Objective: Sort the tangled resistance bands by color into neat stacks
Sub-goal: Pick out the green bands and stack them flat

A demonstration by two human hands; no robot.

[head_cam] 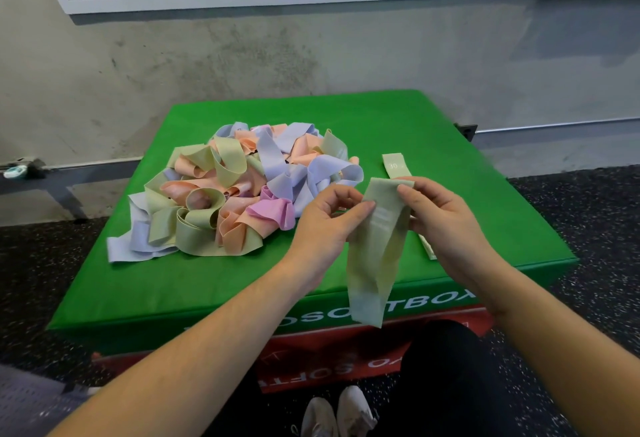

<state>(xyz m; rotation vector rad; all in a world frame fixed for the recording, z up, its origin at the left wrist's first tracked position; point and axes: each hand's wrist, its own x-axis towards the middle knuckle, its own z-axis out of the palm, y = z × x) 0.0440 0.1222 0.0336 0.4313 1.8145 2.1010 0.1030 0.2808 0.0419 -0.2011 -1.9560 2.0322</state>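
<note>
Holding a pale green band (375, 256) up with both hands — my left hand (323, 220) is pinching its upper left edge between thumb and fingertips, my right hand (446, 218) is gripping the upper right edge, fingers curled around it. The band is hanging down as a loop over the near edge of the green soft box (166, 291), its lower end dangling in front of the box's lettered side. The tangled pile of bands (235, 190) — green, peach, lavender, pink — is sitting on the box top to the left of my hands. Another green band (396, 165) is lying flat on the box just behind my right hand, partly hidden by it. My shoes (337, 414) are showing on the speckled floor (588, 201) below.
</note>
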